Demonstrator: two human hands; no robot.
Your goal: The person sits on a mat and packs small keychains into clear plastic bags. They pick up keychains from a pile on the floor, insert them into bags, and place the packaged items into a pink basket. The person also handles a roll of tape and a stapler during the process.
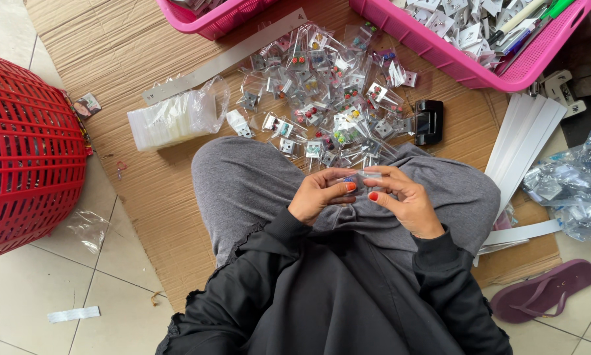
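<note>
- Looking down, we see the largest thing first: a sheet of brown cardboard [131, 52] spread over the tiled floor, running from twelve o'clock down past the centre, with the person's grey-clad knees resting on it.
- At nine o'clock stands a red plastic basket [25, 151], tipped on its side, partly off the cardboard.
- At one o'clock sits a pink basket [440, 52] filled with small white cards and some pens; a second pink basket [210, 23] shows at twelve o'clock, cut by the edge.
- At three o'clock lie white strips [525, 131], with crumpled clear bags [571, 184] just beside them.
- At eleven o'clock we note a stack of clear sleeves [170, 118] inside a plastic bag.
- Just above centre spreads a heap of small clear packets [328, 98] holding coloured studs, with a black hole punch [429, 121] at its right edge.
- At four o'clock lies a purple sandal [545, 289].
- At the centre, our left hand [321, 196] and right hand [404, 197] meet over the lap, fingers of both pinching one small clear packet [356, 177] between thumbs and fingertips.
</note>
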